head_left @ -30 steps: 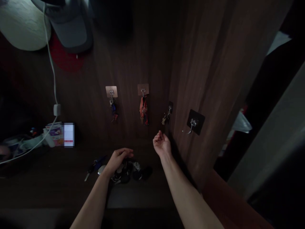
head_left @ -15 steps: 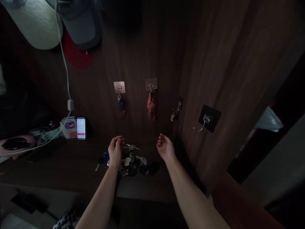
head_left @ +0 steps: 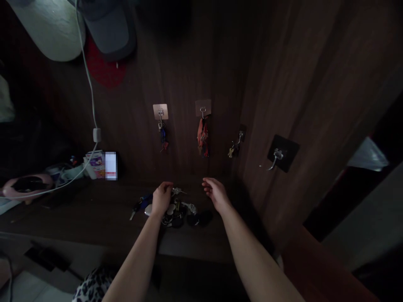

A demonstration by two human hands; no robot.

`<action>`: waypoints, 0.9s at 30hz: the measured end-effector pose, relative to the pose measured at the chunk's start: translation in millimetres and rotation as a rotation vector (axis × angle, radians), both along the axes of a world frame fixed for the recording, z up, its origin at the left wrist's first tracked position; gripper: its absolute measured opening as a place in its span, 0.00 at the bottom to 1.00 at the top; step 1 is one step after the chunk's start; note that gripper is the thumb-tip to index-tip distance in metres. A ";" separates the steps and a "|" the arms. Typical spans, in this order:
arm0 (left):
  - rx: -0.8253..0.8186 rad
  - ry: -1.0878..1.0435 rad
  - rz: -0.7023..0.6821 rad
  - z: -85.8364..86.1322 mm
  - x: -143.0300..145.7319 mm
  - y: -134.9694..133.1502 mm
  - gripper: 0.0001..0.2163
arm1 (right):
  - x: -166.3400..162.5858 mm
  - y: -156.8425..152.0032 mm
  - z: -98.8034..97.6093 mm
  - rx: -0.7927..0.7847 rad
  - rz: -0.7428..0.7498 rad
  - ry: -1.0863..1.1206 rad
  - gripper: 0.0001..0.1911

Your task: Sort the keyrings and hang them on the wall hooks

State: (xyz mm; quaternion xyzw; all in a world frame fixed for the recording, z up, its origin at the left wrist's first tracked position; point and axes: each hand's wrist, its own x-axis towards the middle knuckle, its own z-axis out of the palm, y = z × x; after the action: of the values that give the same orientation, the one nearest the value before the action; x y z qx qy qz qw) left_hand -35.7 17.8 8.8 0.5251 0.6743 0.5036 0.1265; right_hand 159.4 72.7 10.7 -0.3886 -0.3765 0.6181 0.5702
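Observation:
Low on the dark wooden shelf, my left hand (head_left: 162,199) is over the left side of a pile of keys, its fingers loosely bent. Its fingertips are at the left end of a small bunch of silver keys (head_left: 178,191); whether they touch is hard to see. My right hand (head_left: 215,193) hovers to the right of the pile, palm turned inward, fingers half curled and apart, holding nothing. Between the hands lie silver keys (head_left: 189,207) and a dark key fob (head_left: 176,222). A key with a blue tag (head_left: 145,202) lies left of my left hand.
Key bunches hang on the wall: a blue-and-red one (head_left: 163,136), an orange-strapped one (head_left: 202,133) and brass keys (head_left: 231,152). A bare metal hook (head_left: 274,158) juts out at right. Caps (head_left: 107,37), a white cable (head_left: 89,79) and a lit screen (head_left: 111,165) are left.
My left hand has moved right, to the small silver key bunch. My right hand has shifted slightly left, toward the pile. The view has moved a little; the keys look unmoved.

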 end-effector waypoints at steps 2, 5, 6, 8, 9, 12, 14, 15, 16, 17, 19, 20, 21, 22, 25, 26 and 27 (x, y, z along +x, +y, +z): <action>-0.025 -0.009 -0.004 -1.5 -1.1 0.8 0.11 | -1.9 -2.9 0.1 0.067 0.048 -0.169 0.06; -0.048 -0.025 0.001 -3.6 -2.8 2.6 0.13 | -4.9 -5.7 -2.0 0.219 0.137 -0.392 0.05; -0.049 -0.027 0.003 -4.1 -3.0 3.1 0.13 | -5.6 -6.0 -3.5 0.278 0.165 -0.460 0.04; -0.050 -0.035 0.007 -4.9 -3.2 3.7 0.13 | -6.1 -5.9 -6.9 0.399 0.233 -0.593 0.05; -0.051 -0.040 0.009 -5.1 -3.1 3.9 0.12 | -5.9 -5.6 -8.6 0.459 0.273 -0.656 0.07; -0.053 -0.040 0.007 -5.3 -2.9 3.6 0.12 | -4.3 -4.6 -12.3 0.586 0.370 -0.799 0.09; -0.048 -0.025 -0.006 -5.5 -2.7 3.2 0.12 | -3.3 -4.4 -13.6 0.625 0.396 -0.846 0.08; -0.045 -0.012 -0.017 -5.5 -2.5 3.0 0.12 | -3.1 -4.5 -13.9 0.636 0.402 -0.859 0.07; -0.042 0.002 -0.034 -5.5 -2.1 2.8 0.12 | -3.1 -4.7 -14.1 0.649 0.406 -0.869 0.06; -0.039 0.015 -0.055 -5.5 -1.5 2.6 0.12 | -3.2 -5.0 -14.0 0.662 0.407 -0.875 0.05; -0.029 0.039 -0.118 -4.8 0.7 1.7 0.11 | -3.9 -6.1 -13.0 0.672 0.396 -0.876 0.04; -0.022 0.052 -0.156 -4.1 2.2 1.1 0.10 | -4.4 -6.8 -12.0 0.659 0.387 -0.871 0.03; -0.014 0.068 -0.194 -3.0 4.0 0.2 0.10 | -5.0 -7.7 -10.7 0.631 0.377 -0.860 0.03; -0.007 0.086 -0.229 -1.6 5.9 -0.9 0.09 | -5.6 -8.5 -9.1 0.596 0.364 -0.839 0.02; -0.002 0.130 -0.320 3.5 12.0 -4.9 0.09 | -7.5 -10.5 -4.2 0.531 0.297 -0.719 0.02; -0.007 0.137 -0.348 5.3 13.7 -6.3 0.09 | -8.3 -11.0 -2.9 0.533 0.271 -0.677 0.02; -0.011 0.140 -0.373 7.1 15.3 -7.6 0.10 | -9.2 -11.3 -1.8 0.541 0.246 -0.641 0.02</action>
State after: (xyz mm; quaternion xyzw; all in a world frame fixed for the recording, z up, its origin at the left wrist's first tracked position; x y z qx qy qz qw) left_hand -20.4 10.1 15.9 0.6738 0.5753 0.4301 0.1733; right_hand 150.2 61.4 8.9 -0.3497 -0.7262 0.4087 0.4281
